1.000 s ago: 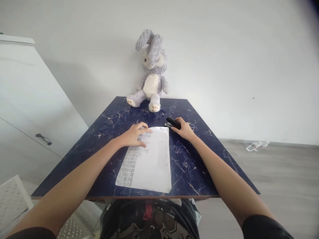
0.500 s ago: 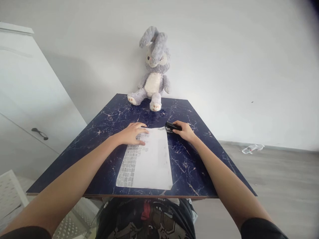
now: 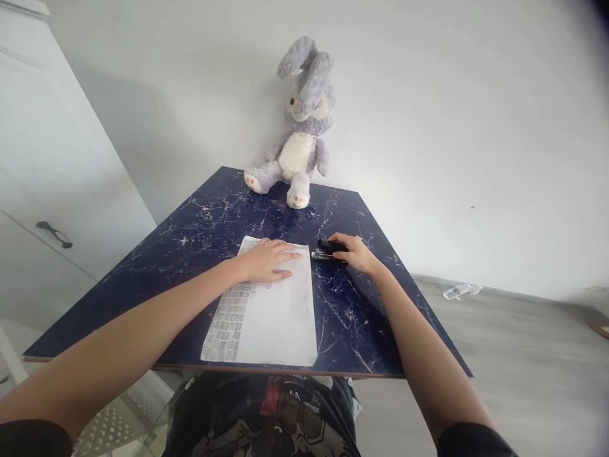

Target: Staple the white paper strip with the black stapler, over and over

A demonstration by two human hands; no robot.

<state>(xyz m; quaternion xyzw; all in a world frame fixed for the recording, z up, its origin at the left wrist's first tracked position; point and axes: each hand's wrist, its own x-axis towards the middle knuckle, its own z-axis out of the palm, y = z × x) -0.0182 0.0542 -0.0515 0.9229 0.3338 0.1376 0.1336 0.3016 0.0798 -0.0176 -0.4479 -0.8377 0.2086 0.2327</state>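
Note:
Printed paper (image 3: 278, 324) lies flat on the dark blue marbled table (image 3: 352, 336), its lower edge close to the table's front edge. My left hand (image 3: 269, 260) rests flat on the upper part of the paper with its fingers spread. To the right, my right hand (image 3: 354, 252) is wrapped round a black stapler (image 3: 326, 247) on the tabletop. The stapler's front end points left and sits just off the paper's upper right corner. Between its upper arm and its metal base a gap shows.
A grey plush rabbit (image 3: 304, 127) sits at the table's back edge against the wall. On the left stands a white cabinet (image 3: 61, 165) with a dark handle. A clear plastic item (image 3: 461, 291) lies on the floor at right. White perforated furniture (image 3: 114, 425) is at lower left.
The stapler was at the paper's upper right corner half a second ago; now it is apart from it. My left hand has flattened and moved right across the paper, which has shifted left.

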